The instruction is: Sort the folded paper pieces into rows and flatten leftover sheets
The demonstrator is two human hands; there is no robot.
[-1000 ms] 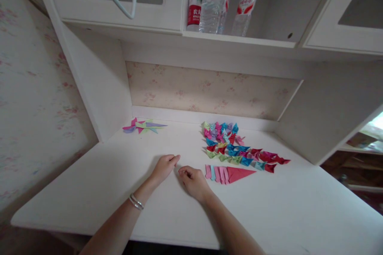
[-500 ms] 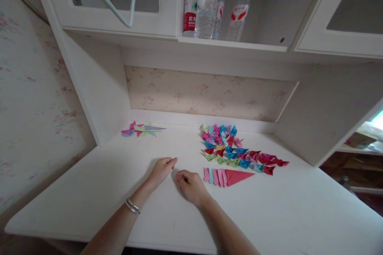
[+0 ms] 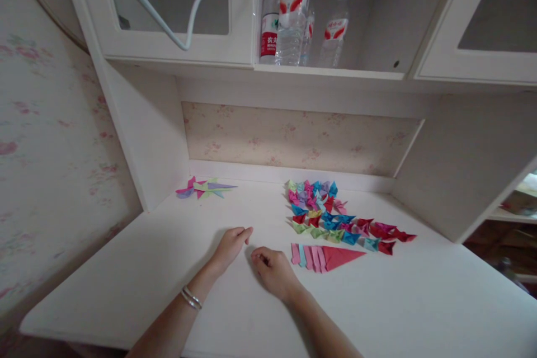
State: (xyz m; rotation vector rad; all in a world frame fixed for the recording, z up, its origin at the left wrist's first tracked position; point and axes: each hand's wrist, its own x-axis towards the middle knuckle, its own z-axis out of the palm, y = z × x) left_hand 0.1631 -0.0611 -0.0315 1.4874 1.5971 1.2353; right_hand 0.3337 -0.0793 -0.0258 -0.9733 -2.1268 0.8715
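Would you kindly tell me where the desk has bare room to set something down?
Bare desk lies left of the left hand, between scraps and folded shapes, and right of the right forearm. Right of the right hand, strips and those shapes crowd it.

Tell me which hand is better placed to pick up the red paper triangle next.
Probably the right hand: it is closer, just beside the paper strips at the wide end of the red paper triangle. The left hand is farther away.

A home, floral wallpaper (image 3: pixel 46 168) (pale pink), white desk (image 3: pixel 377 302), overhead cabinet (image 3: pixel 146 48)
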